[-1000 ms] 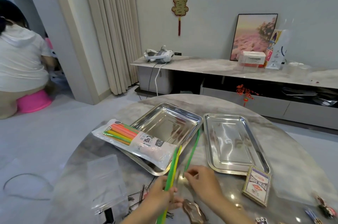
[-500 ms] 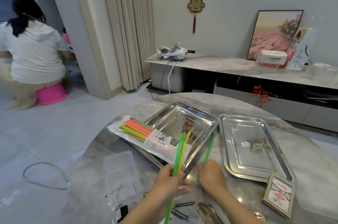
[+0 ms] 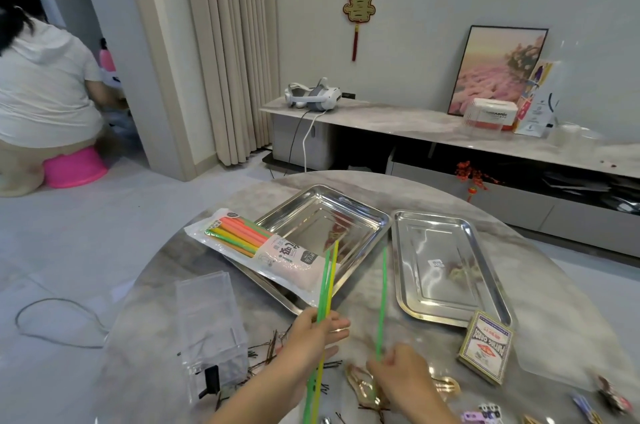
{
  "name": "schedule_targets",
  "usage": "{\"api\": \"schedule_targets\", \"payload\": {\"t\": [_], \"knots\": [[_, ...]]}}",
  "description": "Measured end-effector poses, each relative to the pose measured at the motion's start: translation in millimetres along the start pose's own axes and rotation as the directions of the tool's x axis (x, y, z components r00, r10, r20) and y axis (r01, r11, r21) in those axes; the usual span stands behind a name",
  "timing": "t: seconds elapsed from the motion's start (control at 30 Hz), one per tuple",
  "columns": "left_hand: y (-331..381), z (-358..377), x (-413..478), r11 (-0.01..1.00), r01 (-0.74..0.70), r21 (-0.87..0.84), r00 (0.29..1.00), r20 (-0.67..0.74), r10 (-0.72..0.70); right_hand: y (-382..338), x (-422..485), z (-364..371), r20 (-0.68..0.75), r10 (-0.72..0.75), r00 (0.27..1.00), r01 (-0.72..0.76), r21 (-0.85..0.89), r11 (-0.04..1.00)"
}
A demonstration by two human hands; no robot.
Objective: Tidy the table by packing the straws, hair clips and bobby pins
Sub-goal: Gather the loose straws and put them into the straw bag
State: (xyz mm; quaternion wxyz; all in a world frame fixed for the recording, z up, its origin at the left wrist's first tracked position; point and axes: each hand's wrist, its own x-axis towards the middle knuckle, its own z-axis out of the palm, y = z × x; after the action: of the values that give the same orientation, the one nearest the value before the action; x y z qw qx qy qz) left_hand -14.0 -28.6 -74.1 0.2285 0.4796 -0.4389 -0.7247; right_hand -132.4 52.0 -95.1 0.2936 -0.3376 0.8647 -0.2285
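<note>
Clamped round a bundle of straws [image 3: 327,281], green and yellow, the left hand [image 3: 311,340] grips them near mid-length, fingers curled. The right hand [image 3: 405,378] pinches a single green straw [image 3: 383,285] near its lower end. Both sets stand nearly upright and almost parallel, long axes running away from the person toward the trays. The single straw stands just right of the bundle, apart from it.

Around the hands, bobby pins [image 3: 266,352] lie scattered on the table [image 3: 554,302], and a gold hair clip [image 3: 362,385] lies between the wrists. Small coloured clips [image 3: 611,397] sit at the lower right, partly cut off by the frame edge. To the left stands a clear plastic box [image 3: 207,319], and to the right a pack of playing cards [image 3: 485,347].

Further out, the straw packet [image 3: 277,255] lies ahead and left of the bundle, resting across the near rim of a deep steel tray [image 3: 322,215]. A flat steel tray [image 3: 446,250] lies beside it on the right.

Judgement: the next move joins the single straw to the bundle, so the right hand travels left. The packet is nearer the left hand.

Not determinable: which end of the packet is open, the number of straws in the bundle, and their lower ends, which run out of view.
</note>
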Motion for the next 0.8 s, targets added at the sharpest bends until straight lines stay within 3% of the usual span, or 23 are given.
{"api": "schedule_targets", "payload": {"t": [0.17, 0.37, 0.47, 0.57, 0.67, 0.8], "knots": [[-15.2, 21.9, -3.0, 0.996, 0.017, -0.091, 0.997, 0.081, -0.010, 6.3, -35.2, -7.8, 0.101, -0.061, 0.993, 0.042, 0.180, 0.983], [-24.8, 38.9, -11.9, 0.986, -0.084, -0.141, 0.969, 0.220, 0.114, 15.5, -52.3, -17.8, 0.090, -0.183, 0.979, 0.178, 0.054, 0.982], [-26.6, 39.1, -16.6, 0.979, -0.195, -0.063, 0.942, 0.264, 0.205, 17.9, -54.8, -21.5, 0.098, -0.203, 0.974, 0.205, -0.009, 0.979], [-23.0, 36.2, -19.5, 0.942, -0.336, 0.008, 0.907, 0.274, 0.321, 17.5, -49.9, -33.6, -0.038, -0.253, 0.967, 0.251, -0.058, 0.966], [-15.0, 35.3, -21.2, 0.845, -0.528, 0.082, 0.821, 0.302, 0.484, 7.9, -46.5, -53.3, -0.275, -0.301, 0.913, 0.365, 0.222, 0.904], [-8.5, 34.9, -20.8, 0.731, -0.664, 0.159, 0.727, 0.366, 0.581, -12.7, -48.3, -81.6, -0.268, -0.488, 0.831, 0.556, 0.406, 0.725]]}}
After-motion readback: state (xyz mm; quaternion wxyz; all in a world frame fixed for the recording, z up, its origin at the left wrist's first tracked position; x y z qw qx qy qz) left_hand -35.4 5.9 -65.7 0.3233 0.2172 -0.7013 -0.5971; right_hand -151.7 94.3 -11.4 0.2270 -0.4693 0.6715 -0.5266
